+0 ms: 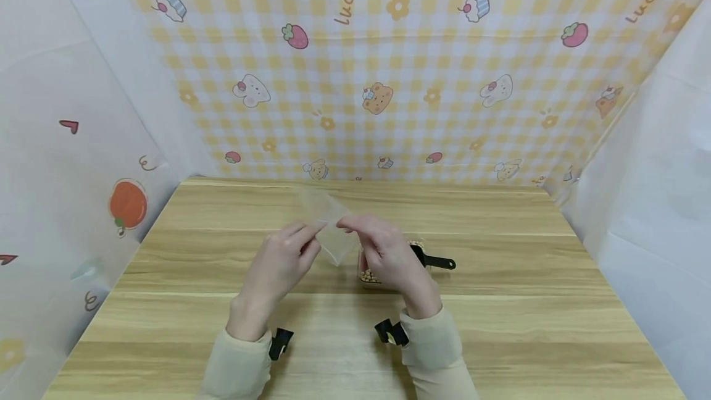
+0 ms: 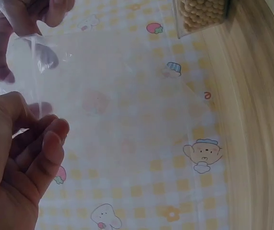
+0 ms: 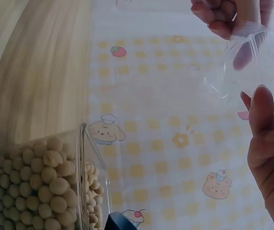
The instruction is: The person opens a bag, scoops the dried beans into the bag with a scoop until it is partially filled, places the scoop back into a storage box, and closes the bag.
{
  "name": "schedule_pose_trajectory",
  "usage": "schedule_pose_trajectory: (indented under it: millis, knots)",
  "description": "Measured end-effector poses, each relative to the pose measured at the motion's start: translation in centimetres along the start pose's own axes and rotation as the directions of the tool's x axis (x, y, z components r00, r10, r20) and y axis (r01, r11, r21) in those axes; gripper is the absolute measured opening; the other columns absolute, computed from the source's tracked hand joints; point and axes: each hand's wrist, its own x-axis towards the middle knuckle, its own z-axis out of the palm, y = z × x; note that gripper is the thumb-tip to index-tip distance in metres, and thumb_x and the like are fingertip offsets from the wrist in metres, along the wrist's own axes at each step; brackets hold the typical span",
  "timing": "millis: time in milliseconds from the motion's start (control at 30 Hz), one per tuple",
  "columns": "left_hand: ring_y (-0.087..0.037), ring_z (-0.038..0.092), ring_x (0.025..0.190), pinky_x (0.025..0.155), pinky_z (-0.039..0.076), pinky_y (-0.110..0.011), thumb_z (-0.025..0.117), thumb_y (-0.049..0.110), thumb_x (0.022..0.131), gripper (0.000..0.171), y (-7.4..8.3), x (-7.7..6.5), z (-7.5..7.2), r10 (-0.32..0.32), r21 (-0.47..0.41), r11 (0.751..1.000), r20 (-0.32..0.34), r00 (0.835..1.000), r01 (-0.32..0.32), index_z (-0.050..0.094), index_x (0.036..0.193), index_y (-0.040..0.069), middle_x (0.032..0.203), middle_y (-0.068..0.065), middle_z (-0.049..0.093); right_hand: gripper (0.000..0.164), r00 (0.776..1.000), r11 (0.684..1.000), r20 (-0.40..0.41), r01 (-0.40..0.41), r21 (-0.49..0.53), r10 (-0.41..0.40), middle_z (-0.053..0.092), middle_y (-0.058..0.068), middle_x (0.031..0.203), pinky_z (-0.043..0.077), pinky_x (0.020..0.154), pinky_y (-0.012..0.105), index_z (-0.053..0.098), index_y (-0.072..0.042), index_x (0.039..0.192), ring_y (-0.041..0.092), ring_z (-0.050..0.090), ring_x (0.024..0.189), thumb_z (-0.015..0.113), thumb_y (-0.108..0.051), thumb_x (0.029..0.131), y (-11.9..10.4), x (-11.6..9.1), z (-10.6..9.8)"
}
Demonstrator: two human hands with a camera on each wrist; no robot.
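A clear plastic bag (image 1: 337, 247) is held up over the table between both hands, its pale seam line (image 2: 34, 72) running from one hand to the other. My left hand (image 1: 278, 264) pinches the bag near this edge with curled fingers. From the opposite side, my right hand (image 1: 389, 255) grips the edge too, with its index finger bent over the plastic. Below and beside the right hand stands a clear box (image 3: 83, 177) of round beige beans (image 3: 45, 191). A black scoop (image 1: 440, 262) lies across the box, its handle pointing right; the right hand covers part of both.
The wood-grain table (image 1: 511, 326) meets a yellow checked cloth backdrop (image 1: 433, 66) at its far edge. White cloth hangs along the left and right sides. Black camera mounts (image 1: 281, 343) sit at both sleeve cuffs.
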Motion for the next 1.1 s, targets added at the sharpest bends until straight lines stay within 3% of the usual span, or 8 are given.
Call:
schedule_pose_trajectory:
  millis: [200, 333, 433, 567, 700, 933, 1100]
  knots:
    - [-0.003, 0.036, 0.051, 0.043, 0.035, -0.018, 0.060, -0.007, 0.081, 0.027, 0.6, 0.2, 0.0, -0.069, -0.052, 0.996, -0.016, 0.998, 0.068, 0.073, 0.104, -0.004, 0.065, 0.005, 0.051, 0.041, 0.999, 1.000, 0.042, -0.006, 0.016, 0.006, 0.062, 0.011, 0.110, 0.047, 0.055, 0.016, 0.057, -0.009, 0.135, 0.000, 0.049, 0.049, 0.041, 0.005, 0.100, -0.1, 0.1, 0.6]
    - [-0.005, 0.036, 0.050, 0.045, 0.035, -0.020, 0.059, -0.009, 0.079, 0.020, 0.8, 0.3, 0.1, -0.112, -0.059, 0.992, -0.011, 0.994, 0.111, 0.073, 0.091, -0.001, 0.063, 0.004, 0.048, 0.040, 0.999, 0.996, 0.053, 0.005, -0.093, 0.000, 0.062, 0.005, 0.109, 0.046, 0.063, 0.017, 0.058, -0.015, 0.137, -0.001, 0.049, 0.059, 0.043, -0.005, 0.102, 0.0, 0.4, 1.5]
    - [-0.004, 0.031, 0.048, 0.044, 0.032, -0.020, 0.058, -0.008, 0.078, 0.020, 0.9, 0.3, 0.2, -0.165, -0.038, 0.985, 0.032, 0.986, 0.166, 0.073, 0.088, 0.001, 0.061, 0.004, 0.045, 0.033, 0.999, 0.990, 0.030, -0.008, -0.141, 0.012, 0.064, 0.002, 0.108, 0.045, 0.063, 0.019, 0.065, -0.015, 0.130, 0.003, 0.051, 0.067, 0.048, -0.014, 0.102, -0.1, 0.5, 2.1]
    - [-0.001, 0.027, 0.046, 0.042, 0.028, -0.019, 0.058, -0.006, 0.079, 0.027, 1.2, 0.4, -0.1, -0.211, -0.015, 0.977, 0.112, 0.971, 0.214, 0.075, 0.098, 0.002, 0.061, 0.005, 0.046, 0.026, 0.998, 0.973, 0.018, -0.058, -0.225, 0.063, 0.065, 0.002, 0.104, 0.046, 0.062, 0.021, 0.071, -0.013, 0.120, 0.007, 0.054, 0.069, 0.055, -0.018, 0.099, -0.5, 0.7, 2.4]
    - [0.000, 0.027, 0.044, 0.040, 0.028, -0.018, 0.058, -0.008, 0.078, 0.024, 1.9, 0.6, -0.7, -0.235, 0.014, 0.972, 0.156, 0.959, 0.236, 0.075, 0.095, -0.002, 0.060, 0.003, 0.050, 0.023, 0.990, 0.955, 0.040, -0.119, -0.273, 0.135, 0.067, 0.002, 0.097, 0.046, 0.058, 0.019, 0.072, -0.009, 0.113, 0.006, 0.055, 0.065, 0.057, -0.009, 0.095, -0.5, 0.9, 2.5]
    - [-0.004, 0.022, 0.041, 0.035, 0.022, -0.020, 0.063, -0.001, 0.081, 0.014, 2.8, 0.8, 0.3, -0.331, 0.172, 0.935, 0.098, 0.939, 0.311, 0.074, 0.089, -0.005, 0.048, 0.001, 0.046, 0.031, 0.985, 0.949, 0.022, -0.156, -0.273, 0.169, 0.070, 0.007, 0.090, 0.047, 0.058, 0.019, 0.070, 0.000, 0.111, 0.006, 0.057, 0.063, 0.058, 0.005, 0.083, -0.5, 1.2, 3.0]
    - [-0.006, 0.031, 0.043, 0.038, 0.028, -0.021, 0.065, -0.005, 0.078, 0.014, 2.8, 0.6, 1.2, -0.344, 0.111, 0.937, 0.109, 0.933, 0.332, 0.073, 0.090, -0.006, 0.054, 0.000, 0.050, 0.028, 0.972, 0.922, 0.036, -0.209, -0.325, 0.233, 0.067, 0.003, 0.081, 0.046, 0.056, 0.019, 0.069, -0.001, 0.112, 0.007, 0.055, 0.062, 0.063, 0.001, 0.085, -0.6, 1.4, 3.8]
